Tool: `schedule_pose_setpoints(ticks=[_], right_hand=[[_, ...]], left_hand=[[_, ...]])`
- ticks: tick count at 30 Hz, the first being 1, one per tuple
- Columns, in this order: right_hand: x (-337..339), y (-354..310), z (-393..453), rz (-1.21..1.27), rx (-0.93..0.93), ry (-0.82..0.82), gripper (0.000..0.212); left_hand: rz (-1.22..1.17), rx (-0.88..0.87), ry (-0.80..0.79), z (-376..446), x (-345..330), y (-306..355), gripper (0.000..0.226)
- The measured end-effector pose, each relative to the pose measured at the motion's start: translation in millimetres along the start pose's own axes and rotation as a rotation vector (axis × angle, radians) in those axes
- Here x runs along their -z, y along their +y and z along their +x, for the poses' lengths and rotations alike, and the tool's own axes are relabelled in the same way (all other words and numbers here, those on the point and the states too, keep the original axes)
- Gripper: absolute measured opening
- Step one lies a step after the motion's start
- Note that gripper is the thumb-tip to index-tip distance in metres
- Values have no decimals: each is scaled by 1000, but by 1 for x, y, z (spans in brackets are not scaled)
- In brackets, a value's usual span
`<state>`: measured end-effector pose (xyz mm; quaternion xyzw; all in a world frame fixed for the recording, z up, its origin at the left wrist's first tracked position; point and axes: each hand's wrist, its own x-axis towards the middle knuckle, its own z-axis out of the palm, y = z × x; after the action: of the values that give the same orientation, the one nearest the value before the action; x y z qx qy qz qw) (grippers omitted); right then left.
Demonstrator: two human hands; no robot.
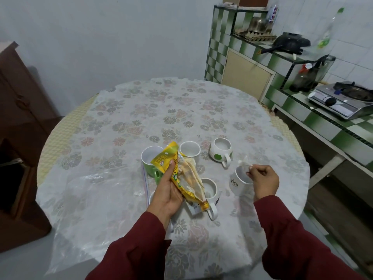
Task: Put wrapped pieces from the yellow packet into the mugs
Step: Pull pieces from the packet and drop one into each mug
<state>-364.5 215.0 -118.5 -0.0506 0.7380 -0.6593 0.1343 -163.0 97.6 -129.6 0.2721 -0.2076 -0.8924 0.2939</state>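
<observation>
My left hand point(168, 190) grips the yellow packet point(181, 172), which slants over the middle of the round table point(121, 122). My right hand point(262, 180) pinches a small clear-wrapped piece point(244, 161) just above the white "Vico" mug point(239, 181). Other mugs stand around: a green and white mug point(149, 158) behind the packet, a white mug point(190, 149), a round white mug with a green patch point(220, 150), and a white mug point(211, 191) partly under the packet. Another mug is mostly hidden behind my left hand.
A clear plastic zip bag point(90, 190) lies on the flowered tablecloth left of the mugs. A brown cabinet point(18, 122) stands at the left. The green tiled counter point(323, 122) with a gas stove point(343, 100) runs along the right.
</observation>
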Motion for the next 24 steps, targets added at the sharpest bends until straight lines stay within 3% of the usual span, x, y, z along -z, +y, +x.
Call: schedule_pose_setpoints(ticks=[2, 6, 11, 14, 17, 20, 24], right_hand=[[2, 3, 6, -143, -19, -17, 3], [-7, -8, -4, -259, 77, -156, 20], [-35, -48, -61, -181, 415, -514, 11], [-53, -56, -92, -373, 705, -712, 6], [-72, -50, -105, -664, 936, -724, 11], [-88, -54, -114, -905, 1111, -621, 16], [-109, -61, -125, -1080, 1218, -554, 15]], left_hand=[[3, 3, 6, 1, -1, -2, 34], [-13, 3, 5, 0, -3, -3, 35], [-24, -4, -12, -1, 0, 1, 40], [-37, -4, -46, -3, 3, 7, 50], [-46, 11, -55, -8, 4, 11, 50], [-81, 33, -24, -11, 6, 15, 52], [-125, 20, 9, -21, 5, 23, 45]])
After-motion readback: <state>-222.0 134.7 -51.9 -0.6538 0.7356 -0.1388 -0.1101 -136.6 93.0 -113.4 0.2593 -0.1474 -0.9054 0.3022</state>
